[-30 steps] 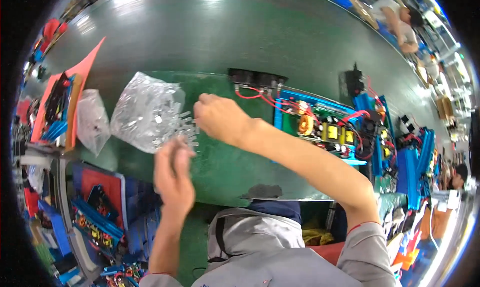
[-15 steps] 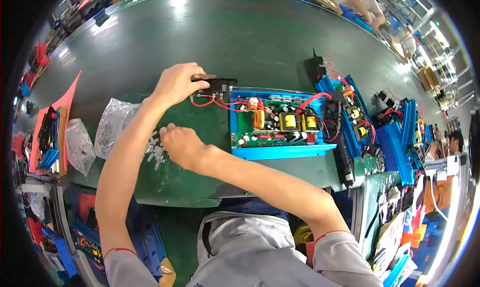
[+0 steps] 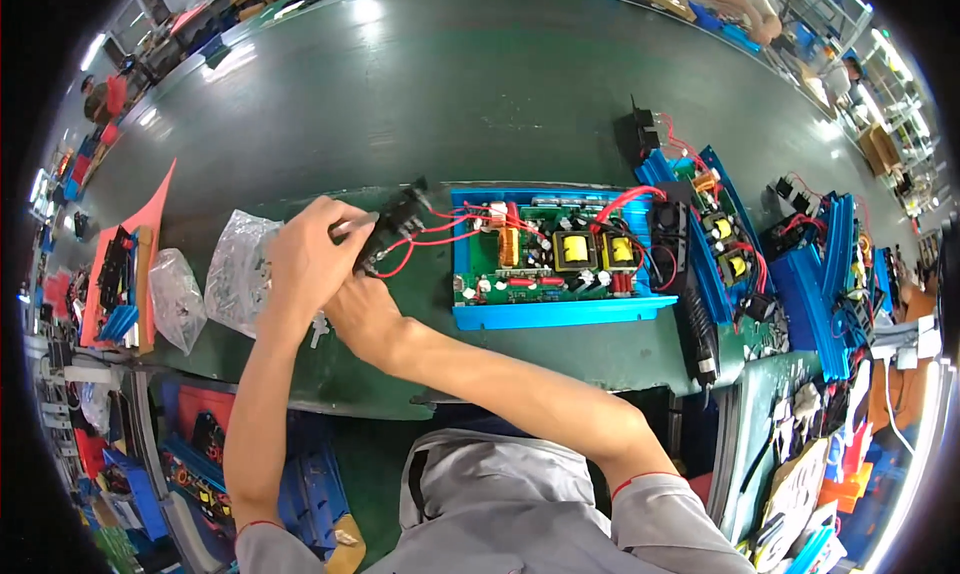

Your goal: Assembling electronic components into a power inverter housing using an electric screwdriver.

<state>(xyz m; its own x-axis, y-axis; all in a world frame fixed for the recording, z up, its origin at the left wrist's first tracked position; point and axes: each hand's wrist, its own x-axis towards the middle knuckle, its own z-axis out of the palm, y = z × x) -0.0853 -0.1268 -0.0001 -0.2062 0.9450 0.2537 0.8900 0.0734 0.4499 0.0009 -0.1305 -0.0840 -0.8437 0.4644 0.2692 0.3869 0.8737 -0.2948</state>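
Note:
My left hand (image 3: pixel 312 249) is closed on a black end panel (image 3: pixel 397 224), held tilted above the bench. A small grey strip (image 3: pixel 352 226) also shows at its fingers; I cannot make out its kind. Red wires (image 3: pixel 440 236) link the panel to a green circuit board (image 3: pixel 540 284) in an open blue metal case (image 3: pixel 570 316). My right hand (image 3: pixel 362 319) is right below the left one, near the panel's lower end. Its fingertips are hidden behind my left hand and wrist. Small pale connector-like pieces (image 3: pixel 319 330) lie beside it, partly covered.
Two clear plastic bags (image 3: pixel 238 274) (image 3: pixel 176 299) of small parts lie to the left, near a pink sheet (image 3: pixel 140 234). A black fan (image 3: pixel 669 236) sits at the case's right end, above a black handheld tool (image 3: pixel 700 339). More blue cases (image 3: pixel 815 284) are crowded at the right.
My left hand has come down and nearer, turning the black panel from level to slanted. My right hand has moved slightly right and is now close under the left.

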